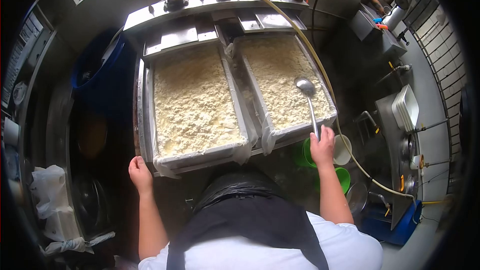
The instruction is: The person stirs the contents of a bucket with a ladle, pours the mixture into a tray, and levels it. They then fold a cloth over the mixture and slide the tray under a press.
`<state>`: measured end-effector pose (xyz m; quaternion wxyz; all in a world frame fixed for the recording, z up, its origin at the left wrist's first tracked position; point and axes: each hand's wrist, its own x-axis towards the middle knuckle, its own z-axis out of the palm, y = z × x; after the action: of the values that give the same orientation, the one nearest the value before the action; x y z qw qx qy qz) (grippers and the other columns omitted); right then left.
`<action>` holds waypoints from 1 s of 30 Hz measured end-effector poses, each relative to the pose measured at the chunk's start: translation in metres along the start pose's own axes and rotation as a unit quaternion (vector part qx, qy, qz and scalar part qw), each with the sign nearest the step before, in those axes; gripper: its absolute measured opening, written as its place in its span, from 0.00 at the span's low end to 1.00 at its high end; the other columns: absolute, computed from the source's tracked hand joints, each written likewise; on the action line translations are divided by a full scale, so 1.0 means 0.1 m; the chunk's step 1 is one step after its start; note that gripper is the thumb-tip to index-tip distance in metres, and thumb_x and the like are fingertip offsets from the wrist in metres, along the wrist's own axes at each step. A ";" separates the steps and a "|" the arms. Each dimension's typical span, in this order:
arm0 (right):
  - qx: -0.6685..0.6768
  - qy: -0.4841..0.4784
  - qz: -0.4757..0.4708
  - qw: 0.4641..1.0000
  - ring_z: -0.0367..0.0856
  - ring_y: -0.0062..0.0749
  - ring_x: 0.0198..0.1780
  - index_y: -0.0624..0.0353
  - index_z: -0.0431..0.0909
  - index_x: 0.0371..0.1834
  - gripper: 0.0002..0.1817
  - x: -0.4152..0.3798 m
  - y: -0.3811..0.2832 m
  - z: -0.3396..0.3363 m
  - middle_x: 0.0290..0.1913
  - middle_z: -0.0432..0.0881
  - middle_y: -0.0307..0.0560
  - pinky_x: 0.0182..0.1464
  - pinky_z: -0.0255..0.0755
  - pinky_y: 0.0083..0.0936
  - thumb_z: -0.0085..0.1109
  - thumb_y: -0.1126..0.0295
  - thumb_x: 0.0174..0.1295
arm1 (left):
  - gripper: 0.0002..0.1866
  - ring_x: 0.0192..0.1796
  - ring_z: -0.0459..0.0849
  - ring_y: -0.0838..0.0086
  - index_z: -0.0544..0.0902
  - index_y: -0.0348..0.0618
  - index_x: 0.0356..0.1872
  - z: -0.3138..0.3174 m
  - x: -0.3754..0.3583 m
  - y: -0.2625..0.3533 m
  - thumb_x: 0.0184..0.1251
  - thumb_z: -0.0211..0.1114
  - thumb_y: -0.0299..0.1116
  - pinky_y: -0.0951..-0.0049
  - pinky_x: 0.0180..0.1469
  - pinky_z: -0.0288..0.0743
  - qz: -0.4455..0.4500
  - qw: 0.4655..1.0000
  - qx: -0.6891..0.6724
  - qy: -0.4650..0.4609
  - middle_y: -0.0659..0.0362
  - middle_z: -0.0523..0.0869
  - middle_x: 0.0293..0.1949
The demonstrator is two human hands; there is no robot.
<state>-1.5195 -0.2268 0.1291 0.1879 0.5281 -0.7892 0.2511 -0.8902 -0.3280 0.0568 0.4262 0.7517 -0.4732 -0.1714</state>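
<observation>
My right hand (323, 146) is closed round the handle of a metal ladle (305, 86). The ladle's bowl rests on pale, crumbly curds in the right cloth-lined metal mould (303, 129). At the front left corner of the left mould (200, 156) is my left hand (141, 174), its fingers curled in beside the metal edge. What those fingers hold, if anything, is too small to make out. Lumpy curds (195, 100) fill the left mould, and white cloth hangs over the rims of both.
Behind the moulds stands a metal press frame (200, 5) with upright cylinders. A yellow hose (320, 65) runs down past the right mould. Green buckets (343, 179) and a white bucket (342, 150) sit below, right. A blue barrel (100, 70) stands left, a metal counter (387, 115) right.
</observation>
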 end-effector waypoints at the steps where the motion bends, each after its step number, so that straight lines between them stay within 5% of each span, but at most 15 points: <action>1: 0.016 0.021 -0.051 0.998 0.83 0.56 0.48 0.66 0.80 0.56 0.18 0.11 -0.22 -0.09 0.49 0.83 0.57 0.54 0.77 0.51 0.62 0.62 0.74 | 0.19 0.49 0.86 0.69 0.84 0.30 0.55 0.01 0.03 -0.09 0.82 0.63 0.40 0.67 0.56 0.79 0.013 1.000 0.019 0.020 0.51 0.89 0.50; 2: 0.032 0.043 -0.101 0.993 0.84 0.55 0.46 0.67 0.80 0.57 0.18 0.18 -0.42 -0.13 0.51 0.82 0.58 0.53 0.79 0.49 0.61 0.63 0.74 | 0.19 0.49 0.86 0.69 0.84 0.30 0.55 0.00 0.01 -0.01 0.82 0.63 0.40 0.67 0.56 0.79 0.012 1.000 0.019 0.021 0.51 0.89 0.50; 5: 0.312 -0.166 -0.032 0.935 0.86 0.60 0.49 0.66 0.83 0.51 0.13 -0.04 -1.15 0.11 0.47 0.87 0.65 0.52 0.81 0.45 0.57 0.66 0.76 | 0.18 0.52 0.86 0.61 0.84 0.30 0.55 0.05 -0.16 0.53 0.81 0.63 0.39 0.64 0.57 0.79 0.071 0.997 0.005 -0.002 0.47 0.86 0.48; 10: 0.162 -0.425 0.169 0.874 0.84 0.72 0.55 0.67 0.68 0.70 0.27 -0.49 -1.42 1.37 0.52 0.85 0.76 0.60 0.78 0.53 0.58 0.61 0.74 | 0.13 0.42 0.88 0.59 0.88 0.32 0.46 -0.11 -0.46 1.24 0.79 0.64 0.34 0.64 0.50 0.81 0.166 0.977 -0.062 -0.120 0.48 0.88 0.39; 16: 0.145 -0.355 0.064 0.922 0.84 0.75 0.47 0.63 0.75 0.44 0.09 -0.61 -1.52 1.45 0.38 0.87 0.70 0.48 0.76 0.60 0.58 0.68 0.70 | 0.11 0.40 0.89 0.56 0.89 0.33 0.41 -0.31 -0.62 1.28 0.77 0.66 0.33 0.63 0.47 0.81 0.180 0.956 -0.085 -0.217 0.47 0.89 0.36; 17: 0.183 -0.291 0.067 0.937 0.87 0.62 0.37 0.62 0.77 0.38 0.08 -0.72 -1.43 1.64 0.34 0.87 0.61 0.41 0.78 0.52 0.59 0.67 0.71 | 0.11 0.41 0.89 0.56 0.89 0.33 0.41 -0.30 -0.63 1.27 0.76 0.67 0.33 0.63 0.47 0.81 0.161 0.954 -0.083 -0.237 0.47 0.90 0.36; 18: 0.180 -0.291 0.065 0.937 0.87 0.62 0.37 0.62 0.77 0.38 0.08 -0.57 -1.55 1.41 0.34 0.87 0.61 0.41 0.78 0.52 0.59 0.67 0.71 | 0.11 0.41 0.89 0.56 0.89 0.33 0.41 -0.28 -0.63 1.28 0.76 0.67 0.33 0.63 0.47 0.81 0.159 0.955 -0.087 -0.236 0.47 0.90 0.36; 20: 0.329 -0.383 0.259 0.824 0.86 0.46 0.33 0.63 0.77 0.38 0.11 -0.26 -1.76 0.97 0.30 0.85 0.55 0.38 0.79 0.43 0.61 0.66 0.72 | 0.11 0.42 0.89 0.56 0.89 0.34 0.42 -0.22 -0.60 1.36 0.76 0.67 0.33 0.63 0.49 0.82 0.162 0.943 -0.110 -0.268 0.47 0.90 0.38; 21: 0.359 -0.334 0.221 0.843 0.81 0.32 0.31 0.62 0.78 0.37 0.12 -0.22 -1.74 0.89 0.28 0.83 0.46 0.36 0.76 0.34 0.62 0.64 0.73 | 0.11 0.44 0.89 0.56 0.89 0.34 0.44 -0.19 -0.60 1.47 0.76 0.67 0.33 0.63 0.50 0.82 0.162 0.934 -0.121 -0.296 0.46 0.91 0.40; 22: 0.342 -0.274 0.143 0.887 0.81 0.29 0.32 0.62 0.77 0.37 0.11 -0.14 -1.70 0.78 0.30 0.83 0.45 0.37 0.76 0.32 0.61 0.65 0.75 | 0.11 0.45 0.90 0.56 0.89 0.34 0.46 -0.14 -0.59 1.58 0.76 0.67 0.34 0.64 0.51 0.82 0.167 0.914 -0.131 -0.345 0.46 0.91 0.41; 24: 0.407 -0.200 0.148 0.879 0.79 0.25 0.31 0.61 0.77 0.39 0.10 0.18 -1.78 0.45 0.31 0.82 0.42 0.35 0.74 0.28 0.58 0.66 0.78 | 0.12 0.45 0.91 0.65 0.89 0.35 0.48 0.06 -0.61 1.85 0.77 0.66 0.34 0.69 0.52 0.82 0.166 0.877 -0.168 -0.418 0.52 0.92 0.41; 26: 0.645 -0.166 0.265 0.698 0.75 0.21 0.30 0.58 0.76 0.41 0.09 0.55 -1.92 0.16 0.33 0.81 0.39 0.34 0.72 0.23 0.55 0.66 0.80 | 0.17 0.51 0.89 0.66 0.86 0.36 0.57 0.38 -0.64 2.10 0.82 0.63 0.40 0.68 0.56 0.81 0.083 0.804 -0.218 -0.547 0.54 0.91 0.47; 27: 0.682 -0.137 0.229 0.681 0.73 0.17 0.29 0.57 0.76 0.43 0.08 0.70 -2.08 0.01 0.35 0.80 0.36 0.33 0.70 0.20 0.54 0.67 0.82 | 0.21 0.54 0.88 0.67 0.83 0.38 0.61 0.58 -0.70 2.23 0.83 0.61 0.45 0.67 0.59 0.80 -0.016 0.748 -0.314 -0.585 0.54 0.90 0.51; 28: 0.683 -0.141 0.227 0.680 0.73 0.17 0.29 0.57 0.76 0.43 0.08 0.77 -2.17 -0.16 0.35 0.80 0.36 0.33 0.70 0.20 0.54 0.67 0.82 | 0.25 0.57 0.87 0.67 0.81 0.39 0.66 0.76 -0.74 2.39 0.84 0.59 0.50 0.66 0.61 0.79 -0.114 0.674 -0.403 -0.609 0.54 0.88 0.55; 30: 0.558 -0.362 0.103 0.740 0.78 0.18 0.32 0.60 0.78 0.43 0.08 0.83 -2.26 -0.36 0.38 0.82 0.37 0.36 0.75 0.21 0.56 0.68 0.80 | 0.31 0.62 0.84 0.68 0.76 0.40 0.70 1.03 -0.66 2.72 0.84 0.54 0.58 0.64 0.65 0.78 -0.253 0.570 -0.471 -0.624 0.52 0.85 0.60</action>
<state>-1.3392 -0.3382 0.2495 -0.4669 0.5049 -0.5664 0.4541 -1.1450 -0.3719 0.2063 0.2578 0.2407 -0.2645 -0.8975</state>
